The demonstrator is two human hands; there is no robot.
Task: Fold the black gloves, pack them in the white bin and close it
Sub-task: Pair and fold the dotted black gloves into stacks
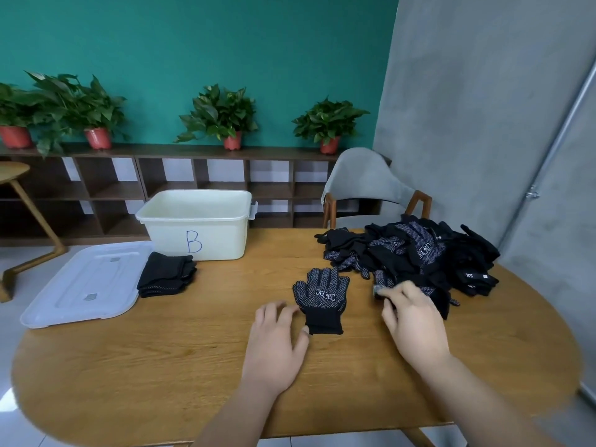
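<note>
A single black dotted glove (322,300) lies flat on the wooden table (161,366), fingers pointing away from me. My left hand (277,340) rests beside its cuff, fingers relaxed, thumb touching the cuff edge. My right hand (412,321) reaches into the near edge of a pile of black gloves (419,253) at the right and pinches a glove there. A stack of folded black gloves (166,274) sits left of centre. The open white bin (196,227) marked "B" stands behind it. The white lid (84,285) lies flat at the table's left edge.
A grey chair (364,185) stands behind the table at the right. A low shelf with several potted plants (219,117) runs along the teal wall. A small round side table (19,201) stands at the far left.
</note>
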